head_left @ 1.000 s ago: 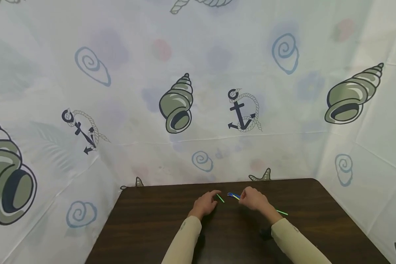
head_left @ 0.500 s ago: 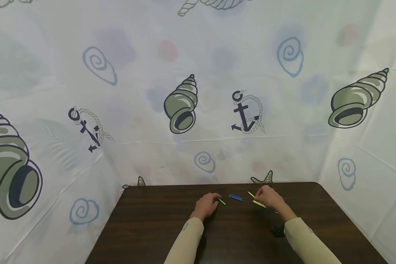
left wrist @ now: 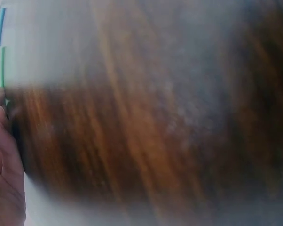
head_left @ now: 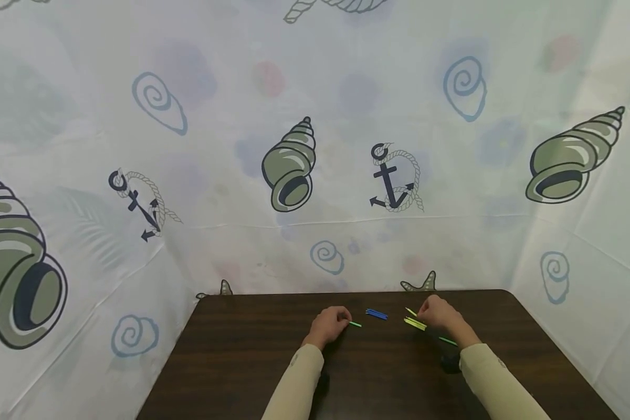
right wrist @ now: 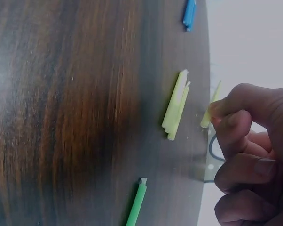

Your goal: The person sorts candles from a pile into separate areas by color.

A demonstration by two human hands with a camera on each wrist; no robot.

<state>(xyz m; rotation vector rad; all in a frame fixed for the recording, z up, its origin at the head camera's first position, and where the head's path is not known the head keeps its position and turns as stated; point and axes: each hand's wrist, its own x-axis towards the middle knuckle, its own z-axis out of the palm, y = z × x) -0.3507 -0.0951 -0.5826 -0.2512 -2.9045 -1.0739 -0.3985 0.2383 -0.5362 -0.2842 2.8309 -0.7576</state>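
Note:
Thin birthday candles lie on a dark brown table. My left hand (head_left: 329, 324) holds a green candle (head_left: 355, 324), whose end sticks out to the right past the fingertips. In the left wrist view, that hand (left wrist: 5, 165) shows only at the left edge, with the green candle (left wrist: 3, 66) above it. My right hand (head_left: 441, 315) pinches a yellow candle (right wrist: 215, 96) between thumb and index finger. More yellow candles (right wrist: 176, 106) lie together beside it on the table. Blue candles (head_left: 376, 314) are grouped between the hands. Another green candle (right wrist: 137, 203) lies near the right wrist.
The dark wood table (head_left: 231, 356) has a rounded far right corner. Behind and beside it hangs a white cloth (head_left: 215, 175) printed with shells and anchors. A black object (head_left: 450, 363) shows below the right wrist.
My right hand has moved right, away from the blue candles, with a yellow candle now beside the other yellow ones. The left fingers have drawn in on the green candle, which has turned flatter.

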